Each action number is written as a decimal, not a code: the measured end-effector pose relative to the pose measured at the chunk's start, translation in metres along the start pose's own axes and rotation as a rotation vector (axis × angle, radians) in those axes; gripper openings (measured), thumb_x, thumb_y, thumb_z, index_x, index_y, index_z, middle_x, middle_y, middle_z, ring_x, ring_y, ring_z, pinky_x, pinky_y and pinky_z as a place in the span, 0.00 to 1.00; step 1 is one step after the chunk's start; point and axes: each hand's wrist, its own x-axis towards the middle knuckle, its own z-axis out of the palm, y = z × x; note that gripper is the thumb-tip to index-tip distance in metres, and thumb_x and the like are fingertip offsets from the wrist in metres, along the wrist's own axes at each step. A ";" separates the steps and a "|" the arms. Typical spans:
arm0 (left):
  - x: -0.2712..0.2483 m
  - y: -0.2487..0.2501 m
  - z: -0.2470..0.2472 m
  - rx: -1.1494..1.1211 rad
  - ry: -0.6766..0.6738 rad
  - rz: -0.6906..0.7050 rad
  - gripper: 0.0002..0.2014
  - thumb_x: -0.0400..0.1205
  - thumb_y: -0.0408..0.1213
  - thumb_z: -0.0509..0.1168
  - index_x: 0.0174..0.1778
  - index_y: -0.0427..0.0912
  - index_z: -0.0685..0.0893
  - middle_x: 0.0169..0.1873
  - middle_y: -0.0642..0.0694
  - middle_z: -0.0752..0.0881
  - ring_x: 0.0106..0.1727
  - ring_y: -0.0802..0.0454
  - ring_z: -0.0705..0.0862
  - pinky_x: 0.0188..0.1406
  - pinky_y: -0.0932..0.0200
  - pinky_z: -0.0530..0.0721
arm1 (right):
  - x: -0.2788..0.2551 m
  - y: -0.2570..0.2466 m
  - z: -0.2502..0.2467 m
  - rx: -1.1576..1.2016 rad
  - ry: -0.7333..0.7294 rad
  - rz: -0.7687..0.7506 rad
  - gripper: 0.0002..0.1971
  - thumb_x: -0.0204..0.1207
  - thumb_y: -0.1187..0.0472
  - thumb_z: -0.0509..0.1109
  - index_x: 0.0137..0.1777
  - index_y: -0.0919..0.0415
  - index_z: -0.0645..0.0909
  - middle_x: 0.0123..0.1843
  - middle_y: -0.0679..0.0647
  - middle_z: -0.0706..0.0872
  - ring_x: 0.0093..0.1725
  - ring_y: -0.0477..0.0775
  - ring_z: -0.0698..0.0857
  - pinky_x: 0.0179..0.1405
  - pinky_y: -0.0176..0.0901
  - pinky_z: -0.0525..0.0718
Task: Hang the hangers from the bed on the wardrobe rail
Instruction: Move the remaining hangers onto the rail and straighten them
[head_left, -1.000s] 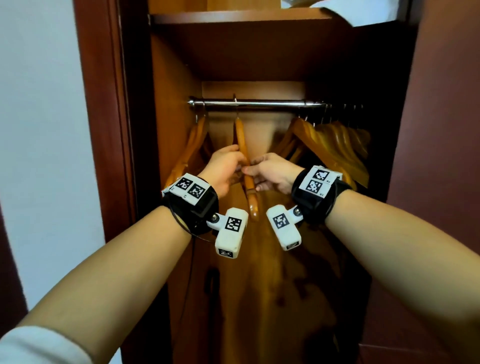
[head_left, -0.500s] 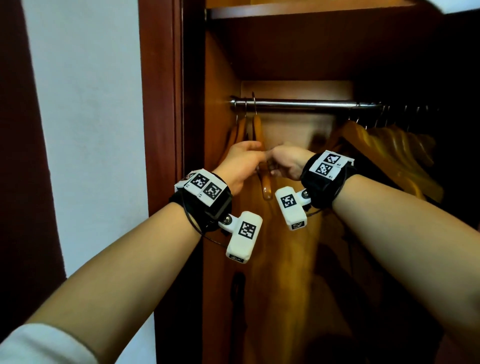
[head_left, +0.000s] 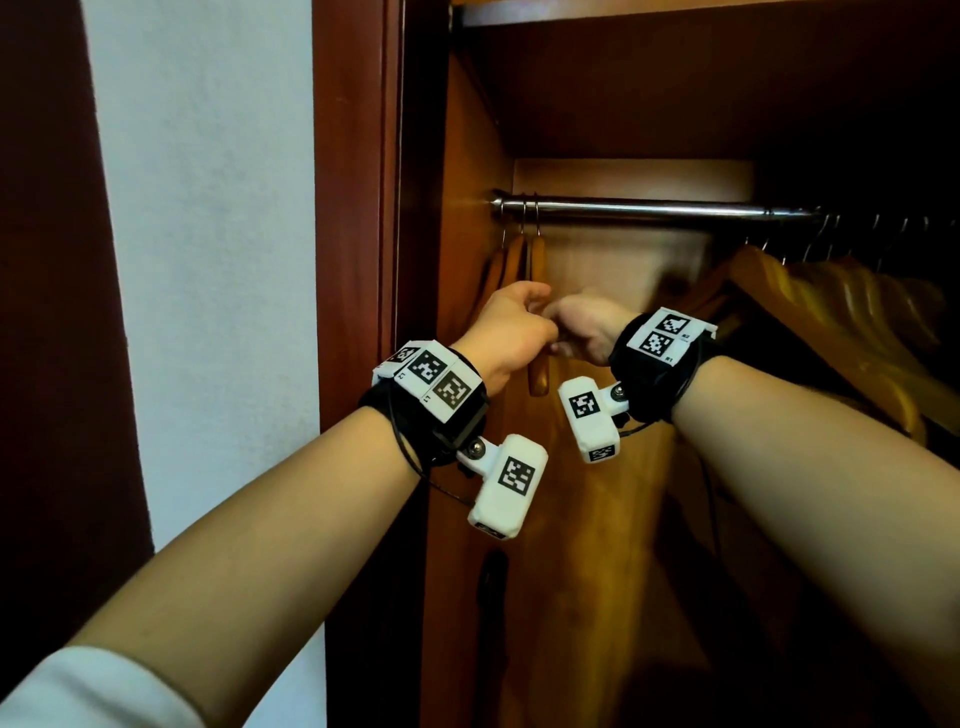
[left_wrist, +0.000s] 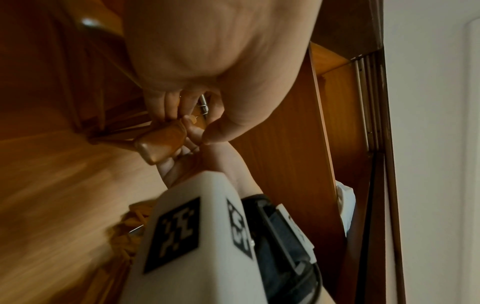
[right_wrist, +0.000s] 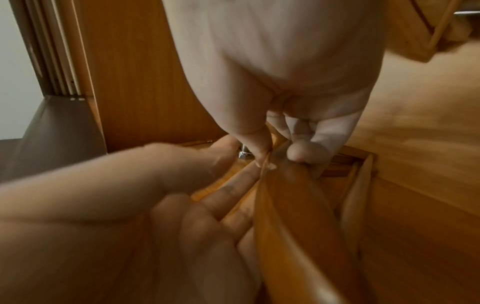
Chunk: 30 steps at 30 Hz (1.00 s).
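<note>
- The wooden hanger hangs by its hook at the far left end of the wardrobe rail, just beside two hangers hooked there.
- My left hand curls round its arm below the rail; my right hand pinches the same arm (blurred in the head view).
- It looks stiff, light and smoothly lacquered, so likely slippery; I'd hold the arm near the hook.
- More hangers crowd the rail's right end.

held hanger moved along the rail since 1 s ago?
Yes. The held hanger slid left along the rail, toward its wall end, and now hangs against the hangers at the left end, gripped by left hand and right hand.
</note>
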 end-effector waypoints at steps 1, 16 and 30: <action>0.000 0.001 0.000 0.001 0.001 0.004 0.31 0.76 0.16 0.63 0.77 0.35 0.73 0.71 0.37 0.78 0.71 0.46 0.79 0.46 0.71 0.81 | -0.001 0.000 0.000 0.003 -0.003 -0.008 0.10 0.79 0.70 0.65 0.40 0.59 0.84 0.31 0.57 0.84 0.16 0.49 0.78 0.15 0.33 0.77; -0.027 0.001 0.018 0.033 0.127 0.020 0.22 0.77 0.26 0.66 0.69 0.42 0.81 0.66 0.44 0.80 0.60 0.50 0.82 0.44 0.60 0.86 | -0.046 0.028 -0.007 0.094 -0.121 -0.130 0.08 0.82 0.73 0.61 0.50 0.64 0.81 0.36 0.60 0.85 0.32 0.56 0.85 0.33 0.48 0.86; -0.059 0.016 0.118 -0.112 0.074 -0.006 0.15 0.76 0.22 0.63 0.55 0.38 0.86 0.41 0.52 0.82 0.43 0.58 0.80 0.37 0.76 0.78 | -0.110 0.067 -0.110 -0.305 0.186 -0.196 0.06 0.76 0.68 0.68 0.49 0.63 0.85 0.40 0.58 0.87 0.32 0.50 0.84 0.27 0.45 0.86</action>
